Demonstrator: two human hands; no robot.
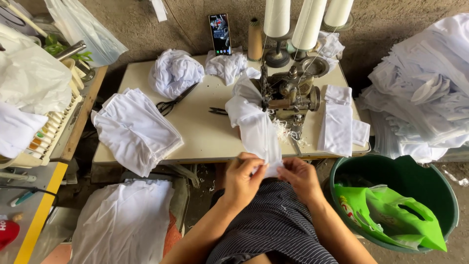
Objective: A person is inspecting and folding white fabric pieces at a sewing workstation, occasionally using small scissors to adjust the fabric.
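My left hand [243, 179] and my right hand [300, 178] both pinch the near end of a white fabric piece [254, 124] over my lap, just below the table's front edge. The cloth runs up from my fingers onto the table and into the sewing machine [288, 95]. My fingertips meet on the hem between the hands. A striped dark garment covers my lap under them.
A stack of white cloth [134, 129] lies at the table's left; folded pieces [337, 122] sit right of the machine. Black scissors [173, 101], a phone [220, 34] and thread cones [277, 17] stand behind. A green tub [442, 193] holds a green bag at right.
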